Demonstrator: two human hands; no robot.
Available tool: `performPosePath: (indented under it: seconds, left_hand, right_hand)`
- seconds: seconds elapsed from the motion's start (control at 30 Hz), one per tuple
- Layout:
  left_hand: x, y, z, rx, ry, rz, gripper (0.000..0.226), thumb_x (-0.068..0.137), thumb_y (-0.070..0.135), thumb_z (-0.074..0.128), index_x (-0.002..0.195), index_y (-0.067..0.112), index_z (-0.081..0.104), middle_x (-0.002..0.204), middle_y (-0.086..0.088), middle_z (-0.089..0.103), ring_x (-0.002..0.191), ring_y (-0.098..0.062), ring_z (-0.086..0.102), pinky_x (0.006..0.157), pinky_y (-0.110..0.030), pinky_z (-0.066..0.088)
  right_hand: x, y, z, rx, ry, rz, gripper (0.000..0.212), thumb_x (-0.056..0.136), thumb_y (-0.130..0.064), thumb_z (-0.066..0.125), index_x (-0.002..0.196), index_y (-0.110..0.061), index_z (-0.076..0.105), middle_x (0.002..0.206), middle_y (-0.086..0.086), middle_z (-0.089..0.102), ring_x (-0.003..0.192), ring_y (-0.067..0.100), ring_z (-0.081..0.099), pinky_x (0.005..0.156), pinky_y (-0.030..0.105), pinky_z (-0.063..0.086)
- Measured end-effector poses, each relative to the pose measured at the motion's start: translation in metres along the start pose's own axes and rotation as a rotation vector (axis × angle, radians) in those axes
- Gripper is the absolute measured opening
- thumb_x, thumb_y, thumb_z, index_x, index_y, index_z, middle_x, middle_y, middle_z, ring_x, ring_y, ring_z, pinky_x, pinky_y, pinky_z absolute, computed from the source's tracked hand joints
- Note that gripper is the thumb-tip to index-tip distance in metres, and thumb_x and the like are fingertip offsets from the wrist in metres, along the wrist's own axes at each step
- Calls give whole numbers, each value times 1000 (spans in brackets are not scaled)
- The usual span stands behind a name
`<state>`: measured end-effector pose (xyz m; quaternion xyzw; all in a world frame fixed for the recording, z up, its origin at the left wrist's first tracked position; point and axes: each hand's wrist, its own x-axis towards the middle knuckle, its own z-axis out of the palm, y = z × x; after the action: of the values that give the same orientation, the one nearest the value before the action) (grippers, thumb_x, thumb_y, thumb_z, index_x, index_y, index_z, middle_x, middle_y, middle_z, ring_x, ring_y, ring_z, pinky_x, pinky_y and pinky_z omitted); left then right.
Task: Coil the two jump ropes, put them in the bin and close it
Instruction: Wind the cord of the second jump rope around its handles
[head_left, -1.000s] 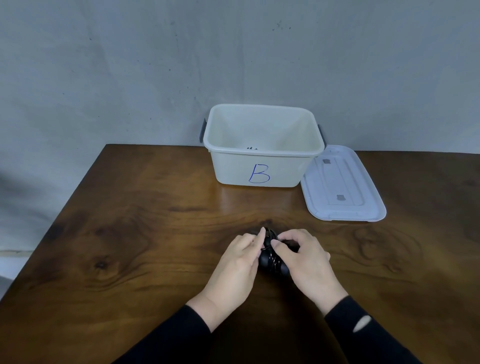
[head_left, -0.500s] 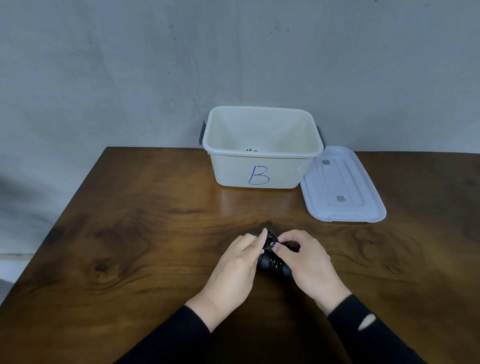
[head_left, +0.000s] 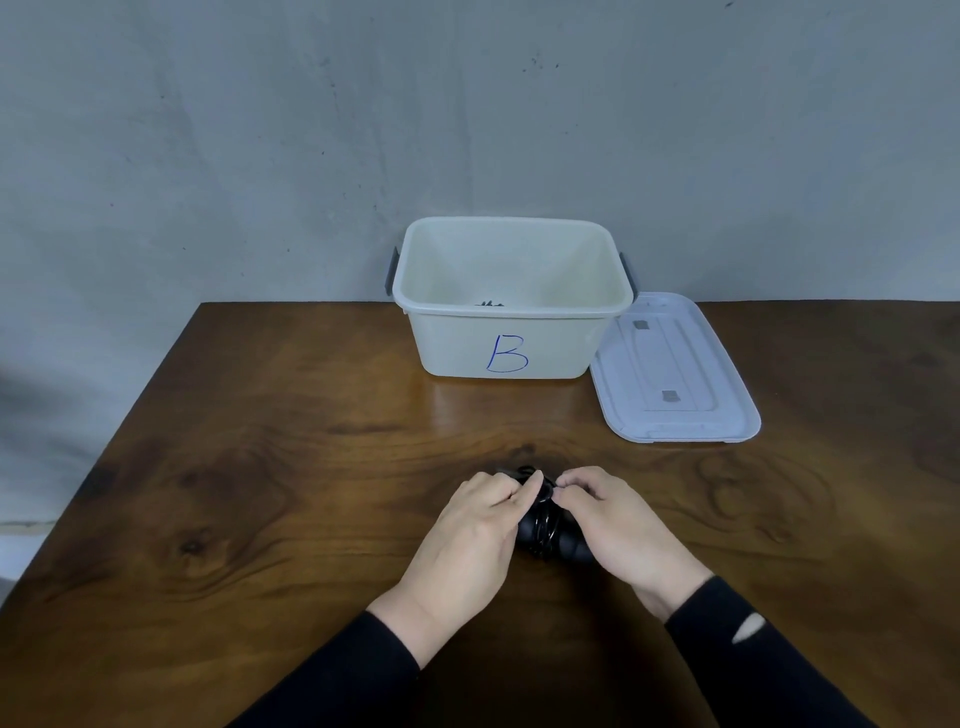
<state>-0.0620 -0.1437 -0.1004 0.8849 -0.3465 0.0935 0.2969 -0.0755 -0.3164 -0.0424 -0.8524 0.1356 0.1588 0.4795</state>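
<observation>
A black jump rope (head_left: 541, 530) lies bundled on the table between my hands, its cord wound round the handles. My left hand (head_left: 475, 535) grips the bundle from the left. My right hand (head_left: 613, 525) holds it from the right, and its fingertips pinch the cord at the top. The white bin (head_left: 511, 343), marked with a blue B, stands open at the back of the table. A bit of something black (head_left: 489, 303) shows over its front rim, inside. The bin's lid (head_left: 675, 374) lies flat on the table just right of it.
The brown wooden table (head_left: 260, 467) meets a grey wall at the back. Its left edge runs diagonally at the left of the view. Dark latches sit on both sides of the bin.
Both hands have stayed on the rope bundle in the same spot. The fingertips have shifted a little at the top of the bundle, working the cord.
</observation>
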Motion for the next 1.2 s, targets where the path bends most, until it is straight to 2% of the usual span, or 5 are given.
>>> performPosePath:
  seconds: [0.13,0.3,0.9,1.07,1.2]
  left_hand:
    - [2,0,0,32,-28,13,50,91,-3,60,140,2,50,97,-3,61,89,-20,55,79,-39,53]
    - [4,-2,-2,69,-56,29,43,95,9,51,137,3,53,95,-1,60,89,-19,53,79,-37,53]
    - [14,4,-10,266,-179,59,42,91,13,59,131,0,58,89,-5,65,82,-23,58,73,-39,56]
    - [15,6,-7,382,-265,51,48,98,13,28,138,-8,46,102,-15,66,93,-31,58,84,-43,53]
    - [12,6,-4,420,-295,59,49,96,5,53,141,-8,40,111,-16,64,100,-32,56,91,-44,50]
  right_hand:
    - [6,-1,-2,121,-57,56,44,90,-26,47,102,16,53,78,10,55,70,23,53,65,37,41]
    - [7,-2,-3,244,-108,97,18,85,-29,48,72,-19,52,69,8,50,67,25,52,62,38,42]
    - [6,14,-8,215,4,-1,11,86,-20,71,89,-27,79,86,-2,80,82,14,76,75,29,61]
    - [6,13,-10,226,-27,-10,11,86,-21,73,90,-28,80,88,-3,80,84,12,76,80,29,61]
    - [7,14,-12,227,-29,-22,11,82,-32,77,92,-30,80,93,-6,79,89,9,74,86,30,59]
